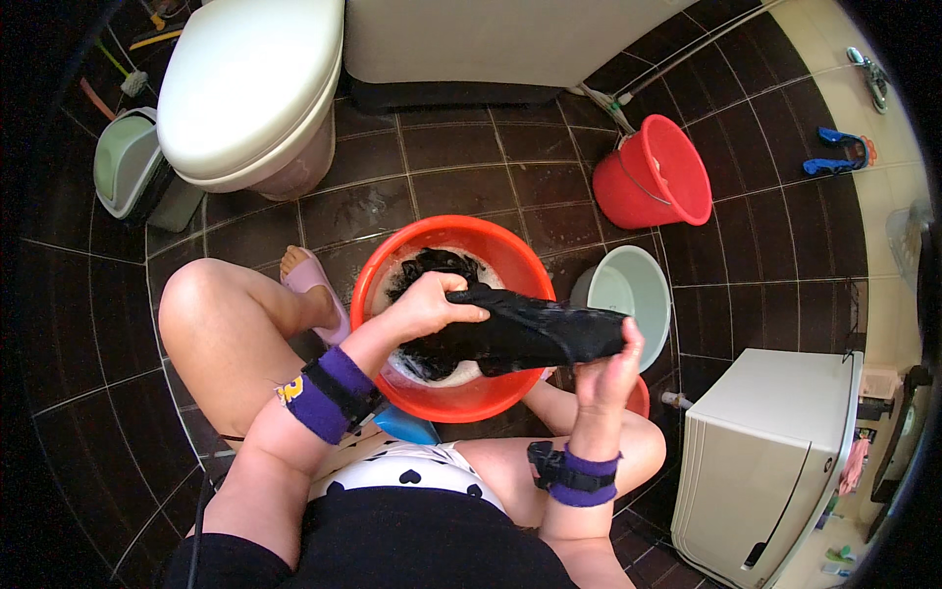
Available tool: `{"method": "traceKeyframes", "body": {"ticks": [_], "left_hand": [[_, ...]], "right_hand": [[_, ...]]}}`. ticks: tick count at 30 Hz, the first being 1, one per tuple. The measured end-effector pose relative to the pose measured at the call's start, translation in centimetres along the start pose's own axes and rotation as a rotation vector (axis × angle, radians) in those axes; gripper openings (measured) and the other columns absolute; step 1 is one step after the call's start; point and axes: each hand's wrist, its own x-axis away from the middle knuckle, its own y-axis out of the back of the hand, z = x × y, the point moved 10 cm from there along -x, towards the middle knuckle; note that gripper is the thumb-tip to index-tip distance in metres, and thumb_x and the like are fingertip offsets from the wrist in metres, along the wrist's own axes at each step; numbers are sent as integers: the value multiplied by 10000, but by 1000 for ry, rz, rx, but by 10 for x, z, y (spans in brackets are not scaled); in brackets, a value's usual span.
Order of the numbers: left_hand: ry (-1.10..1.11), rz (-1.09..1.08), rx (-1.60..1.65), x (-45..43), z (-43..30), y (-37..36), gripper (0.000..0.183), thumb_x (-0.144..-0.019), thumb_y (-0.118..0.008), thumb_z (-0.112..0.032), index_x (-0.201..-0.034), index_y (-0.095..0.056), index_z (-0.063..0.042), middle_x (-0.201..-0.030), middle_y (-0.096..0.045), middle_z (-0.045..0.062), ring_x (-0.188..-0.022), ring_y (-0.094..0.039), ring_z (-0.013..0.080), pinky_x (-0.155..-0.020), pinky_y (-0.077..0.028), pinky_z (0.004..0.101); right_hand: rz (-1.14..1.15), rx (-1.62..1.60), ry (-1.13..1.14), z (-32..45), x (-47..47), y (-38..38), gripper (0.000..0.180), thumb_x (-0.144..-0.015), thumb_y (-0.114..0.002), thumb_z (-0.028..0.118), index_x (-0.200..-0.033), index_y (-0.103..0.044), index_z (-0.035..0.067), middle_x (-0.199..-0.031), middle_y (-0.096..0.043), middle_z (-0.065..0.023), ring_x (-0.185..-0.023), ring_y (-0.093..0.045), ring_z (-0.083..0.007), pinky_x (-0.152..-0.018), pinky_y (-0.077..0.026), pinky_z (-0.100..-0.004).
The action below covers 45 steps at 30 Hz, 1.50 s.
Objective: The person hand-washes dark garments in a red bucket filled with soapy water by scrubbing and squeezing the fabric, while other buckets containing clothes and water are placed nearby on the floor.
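Observation:
Soapy water and a heap of black fabric (441, 261) lie in a red-orange plastic basin (452, 223) on the floor between my knees. Above it, a wet black cloth (544, 327) is stretched sideways, with a little foam on its surface. My left hand (434, 305) pinches its left end over the basin, thumb on top. At the other end, beyond the basin's right rim, my right hand (609, 368) grips the cloth with the fingers partly behind it. Part of the cloth hangs down towards the heap, and I cannot tell whether they are one piece.
Right of the basin stands a pale plastic bucket (625, 276), with a red bucket (625, 188) with a wire handle behind it. A white toilet (250, 88) and a bin (121, 166) are at the back left. A white cabinet (743, 464) stands at the right on dark tiles.

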Motion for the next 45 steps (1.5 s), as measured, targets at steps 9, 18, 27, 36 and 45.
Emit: {"method": "traceKeyframes", "body": {"ticks": [9,18,27,36,45], "left_hand": [[49,-296,388,-2,2,51,324,-791,-601,-273,-932,-597,18,-841,-606,48,-757,-550,117,-696,-417,240],[-178,-253,283,5,-46,59,345,-870,-507,-315,-939,-587,13,-830,-584,9,-769,-514,78,-709,-405,231],[-242,-217,373,17,-67,55,383,-903,-427,-344,-937,-565,11,-784,-577,-11,-722,-507,75,-667,-410,229],[-183,112,-284,33,-91,35,438,-871,-482,-347,-646,-514,27,-532,-444,48,-505,-387,97,-499,-370,296],[-388,122,-1064,29,-31,33,308,-590,-711,-251,-579,-520,-10,-695,-531,146,-692,-536,324,-600,-435,391]], "right_hand": [[245,574,164,0,-3,-16,255,-810,-567,249,-972,-543,53,-856,-579,-62,-753,-548,-112,-703,-446,-252],[642,1455,32,-91,14,-16,416,-733,-654,355,-959,-606,9,-900,-617,-194,-888,-599,-265,-788,-446,-321],[676,1421,390,-78,7,-19,370,-725,-654,357,-866,-623,16,-764,-625,-161,-741,-606,-300,-705,-457,-351],[624,1789,156,-67,1,-8,446,-791,-522,456,-922,-625,42,-924,-579,-193,-869,-569,-325,-745,-453,-376],[499,1791,739,5,7,-57,499,-561,-747,157,-1036,-597,133,-834,-521,-86,-751,-551,-272,-670,-467,-352]]}}
